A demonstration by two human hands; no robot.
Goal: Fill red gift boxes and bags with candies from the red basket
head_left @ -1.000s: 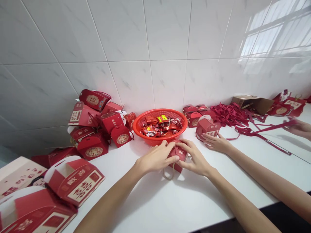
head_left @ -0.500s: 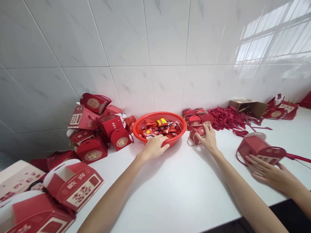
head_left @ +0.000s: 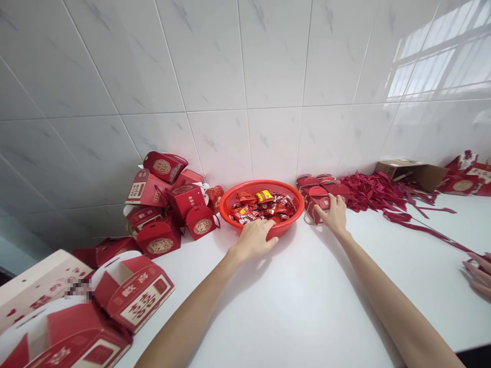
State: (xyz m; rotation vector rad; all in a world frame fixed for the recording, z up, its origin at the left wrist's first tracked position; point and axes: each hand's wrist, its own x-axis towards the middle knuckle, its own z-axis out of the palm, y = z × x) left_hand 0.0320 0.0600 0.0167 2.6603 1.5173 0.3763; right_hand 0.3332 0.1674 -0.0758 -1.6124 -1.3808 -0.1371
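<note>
My left hand (head_left: 256, 239) is at the near rim of a red plastic basket (head_left: 264, 183). Its fingertips reach over the edge and its thumb stands apart; nothing shows in it. Red-wrapped candies (head_left: 264, 204) fill the bottom of the basket. To the right, my right hand (head_left: 334, 217) has its fingers around a small red gift box (head_left: 317, 209) with a cord handle, which stands on the white table. Directly behind it, several similar small boxes (head_left: 309, 182) sit close together. The palm hides part of the held box.
Red gift boxes (head_left: 161, 240) are piled at left, with larger open-topped ones (head_left: 134, 296) nearer. Dark red ribbons (head_left: 368, 189) lie beside an open cardboard box (head_left: 418, 171). Another person's hand (head_left: 479, 276) is at the right edge, near a stretched ribbon. A tiled wall backs the table.
The view has swung left. The other person's hand has moved to the right edge, and the larger box it held has left view. My hands stay at the basket and the small box.
</note>
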